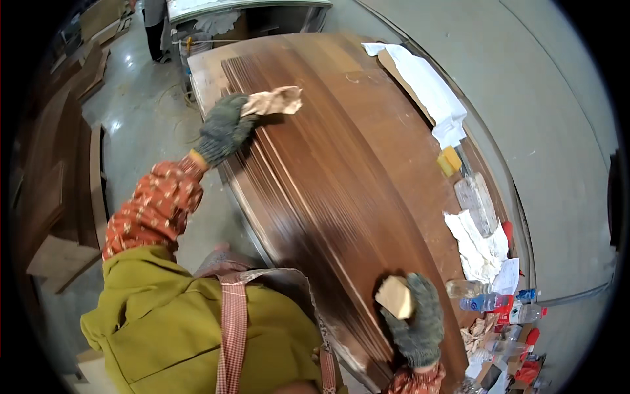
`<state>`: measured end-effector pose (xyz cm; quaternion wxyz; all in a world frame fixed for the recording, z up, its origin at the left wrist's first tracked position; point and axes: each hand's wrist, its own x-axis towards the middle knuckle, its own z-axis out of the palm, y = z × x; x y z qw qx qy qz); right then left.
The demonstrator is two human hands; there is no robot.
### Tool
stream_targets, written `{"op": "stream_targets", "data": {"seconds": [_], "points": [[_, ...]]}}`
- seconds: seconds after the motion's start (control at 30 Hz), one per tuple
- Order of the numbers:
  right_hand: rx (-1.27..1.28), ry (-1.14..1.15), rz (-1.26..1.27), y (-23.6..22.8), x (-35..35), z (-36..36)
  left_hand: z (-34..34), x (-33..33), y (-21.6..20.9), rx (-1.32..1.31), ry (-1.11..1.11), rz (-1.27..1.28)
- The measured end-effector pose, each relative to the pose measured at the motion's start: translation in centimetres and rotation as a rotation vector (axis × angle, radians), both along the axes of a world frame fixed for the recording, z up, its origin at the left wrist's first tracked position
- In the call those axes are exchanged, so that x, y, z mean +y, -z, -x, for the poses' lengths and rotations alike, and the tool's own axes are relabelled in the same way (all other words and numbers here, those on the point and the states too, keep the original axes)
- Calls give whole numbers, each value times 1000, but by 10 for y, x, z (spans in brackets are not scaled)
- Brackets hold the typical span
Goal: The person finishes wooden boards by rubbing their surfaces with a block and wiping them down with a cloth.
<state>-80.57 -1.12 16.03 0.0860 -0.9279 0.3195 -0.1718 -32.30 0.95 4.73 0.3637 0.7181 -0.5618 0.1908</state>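
Note:
A long brown wooden panel (328, 151) with moulded grooves along its left side lies on the workbench. My left hand (226, 128), in a dark grey-green knit glove, is closed on a crumpled tan cloth (275, 101) over the panel's far left part. Close to my body on the right, my right hand (420, 322), gloved alike, grips a pale tan sponge-like block (395, 297) against the panel's near end. The fingers partly hide the block.
Along the bench's right side lie a white sheet (430, 92), a yellow sponge (449, 161), a clear-wrapped block (476, 200), white rags (476, 246) and several plastic bottles (485, 302). Wooden panels (59, 164) lean at left. A person (155, 29) stands far off.

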Motion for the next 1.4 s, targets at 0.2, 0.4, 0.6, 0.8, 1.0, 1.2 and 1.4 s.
{"op": "stream_targets", "data": {"seconds": [0.2,0.4,0.6,0.8,1.0,1.2,1.4], "points": [[171,-166,-7,-2,-26,-164,-91,101,68,280,-194,195],[176,-418,-238,-5,-77,-299,-143,201,122,521,-500,23],[283,-677,-140,1,-128,-455,-125,286,174,710,-789,83],[276,-656,31,14,-152,-574,-114,320,202,943,-726,178],[411,-678,43,5,-149,-568,-118,306,204,727,-690,156],[362,-679,4,10,-148,-554,-126,281,203,953,-528,233],[303,-537,73,18,-164,-587,-129,240,200,994,-409,262]]}}
